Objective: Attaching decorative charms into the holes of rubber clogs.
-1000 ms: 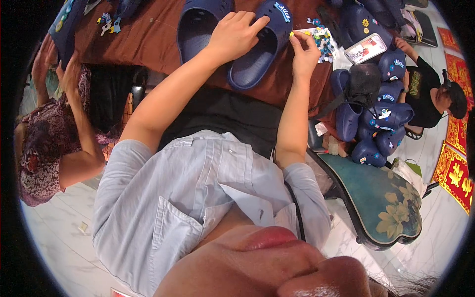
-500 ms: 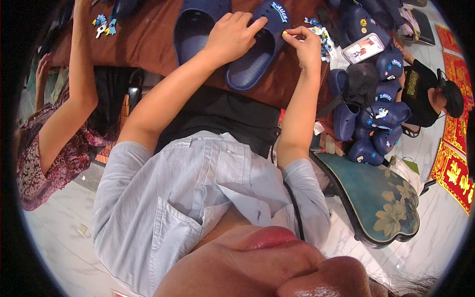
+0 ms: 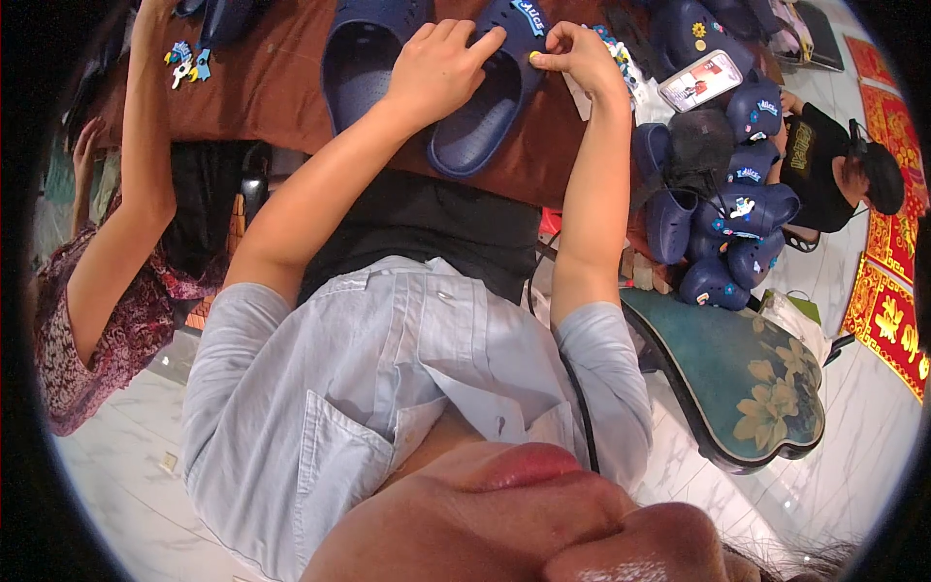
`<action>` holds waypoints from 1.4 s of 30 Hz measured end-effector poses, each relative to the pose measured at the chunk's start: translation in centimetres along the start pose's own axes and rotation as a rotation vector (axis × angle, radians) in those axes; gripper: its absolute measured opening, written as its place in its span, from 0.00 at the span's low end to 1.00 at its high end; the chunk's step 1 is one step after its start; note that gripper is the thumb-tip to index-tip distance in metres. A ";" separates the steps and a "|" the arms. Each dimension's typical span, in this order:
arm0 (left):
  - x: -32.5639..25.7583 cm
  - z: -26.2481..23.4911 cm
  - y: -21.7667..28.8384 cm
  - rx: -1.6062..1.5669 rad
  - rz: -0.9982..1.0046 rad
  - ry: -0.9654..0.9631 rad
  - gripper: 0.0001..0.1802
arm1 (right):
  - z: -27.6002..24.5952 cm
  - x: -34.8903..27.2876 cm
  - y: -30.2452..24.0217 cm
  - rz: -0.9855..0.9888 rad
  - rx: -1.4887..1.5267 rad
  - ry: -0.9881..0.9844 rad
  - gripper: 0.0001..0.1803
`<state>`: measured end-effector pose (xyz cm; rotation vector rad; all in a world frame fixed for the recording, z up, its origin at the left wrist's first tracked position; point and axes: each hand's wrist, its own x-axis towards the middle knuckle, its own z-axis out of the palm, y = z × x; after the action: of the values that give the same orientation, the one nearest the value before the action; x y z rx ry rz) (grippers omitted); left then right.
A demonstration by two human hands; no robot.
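Note:
Two navy clogs lie on the brown cloth. Against the inner side of the right-hand clog [image 3: 485, 126], my left hand [image 3: 438, 73] grips with its index finger stretched onto the strap; its thumb is hidden. A blue-and-white lettered charm [image 3: 529, 17] sits on that strap. Thumb and fingers of my right hand [image 3: 582, 63] pinch a small yellow charm [image 3: 535, 58] close to the strap's outer side. Beside my left hand stands the other clog [image 3: 364, 87], untouched, its front cut off by the picture's edge.
Loose colourful charms [image 3: 621, 58] lie right of my right hand, near a lit phone [image 3: 700, 80]. Decorated navy clogs [image 3: 747, 209] are heaped at the right. More charms [image 3: 182, 63] lie at the left, beside a co-worker's arm [image 3: 145, 145]. A floral-patterned stool [image 3: 727, 378] stands lower right.
My right wrist has shifted forward and turned slightly, the yellow charm staying pinched by the strap. My left hand keeps its place on the clog. The whole view has moved a little.

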<state>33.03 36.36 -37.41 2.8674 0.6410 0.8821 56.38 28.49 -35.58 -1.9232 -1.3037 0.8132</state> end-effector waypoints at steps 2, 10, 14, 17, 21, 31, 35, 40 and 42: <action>-0.1 0.1 -0.1 -0.005 -0.009 -0.008 0.34 | 0.0 -0.2 -1.2 0.059 0.028 -0.008 0.16; -0.1 0.2 -0.1 0.015 0.015 0.038 0.33 | 0.3 -1.0 1.8 0.178 0.109 0.046 0.20; -0.1 0.2 -0.1 0.002 0.019 0.031 0.33 | 1.1 -1.9 3.2 0.064 0.205 0.141 0.16; -0.2 0.2 0.1 -0.002 0.023 0.039 0.33 | 1.6 -2.4 3.6 0.077 0.423 0.187 0.13; -0.1 0.2 0.3 0.000 0.032 0.041 0.33 | 2.0 -2.5 4.0 0.039 0.438 0.240 0.09; -0.2 0.2 0.1 0.001 0.035 0.052 0.33 | -1.3 -3.5 5.6 -0.063 0.230 0.771 0.06; -0.1 0.2 0.2 0.006 0.037 0.076 0.32 | -2.8 -2.8 6.6 -0.053 -0.232 0.845 0.06; -0.2 0.4 -0.2 0.018 0.039 0.068 0.31 | -2.2 1.0 6.1 -0.131 -0.612 0.678 0.13; -0.1 0.2 -0.1 -0.012 0.030 0.058 0.31 | -1.8 2.2 6.1 -0.213 -0.871 0.631 0.13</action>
<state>33.00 36.44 -37.70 2.8581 0.5972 0.9735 61.70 28.50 -39.64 -2.3122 -1.5122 -0.5586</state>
